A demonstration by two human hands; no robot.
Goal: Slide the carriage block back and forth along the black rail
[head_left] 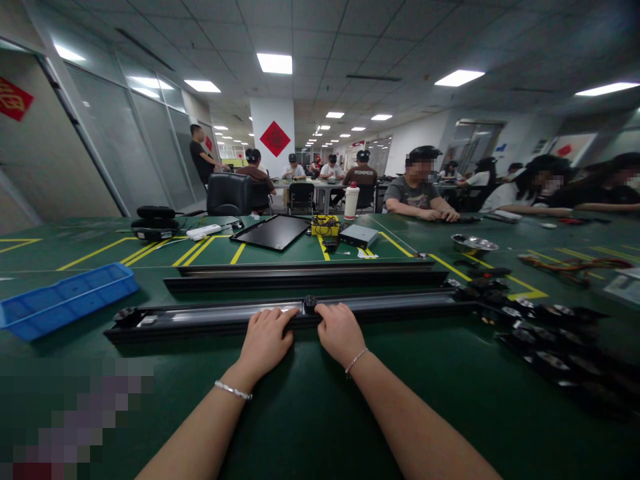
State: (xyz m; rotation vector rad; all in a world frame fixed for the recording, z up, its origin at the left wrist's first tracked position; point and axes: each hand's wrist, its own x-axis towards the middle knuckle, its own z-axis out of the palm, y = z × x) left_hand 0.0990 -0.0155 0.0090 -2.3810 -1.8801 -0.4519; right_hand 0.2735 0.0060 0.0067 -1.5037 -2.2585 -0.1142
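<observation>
A long black rail [200,319] with a shiny inner channel lies across the green table in front of me. Near its middle sits a small black block [311,304], and a similar black piece is at its left end. My left hand [267,339] is closed over the near wall of the rail, its index finger reaching toward the block. Just right of the block, my right hand [343,331] has its fingers curled on the rail, index fingertip at the block. Both sets of fingertips are partly hidden. Behind lies a second black rail [300,279], parallel to this one.
A blue plastic bin [70,298] stands at left. Several black parts [545,333] are heaped at right, near a metal bowl [474,245]. Farther back are a flat black panel [273,232], a yellow box [325,225] and a white bottle [351,202]. People sit across the table.
</observation>
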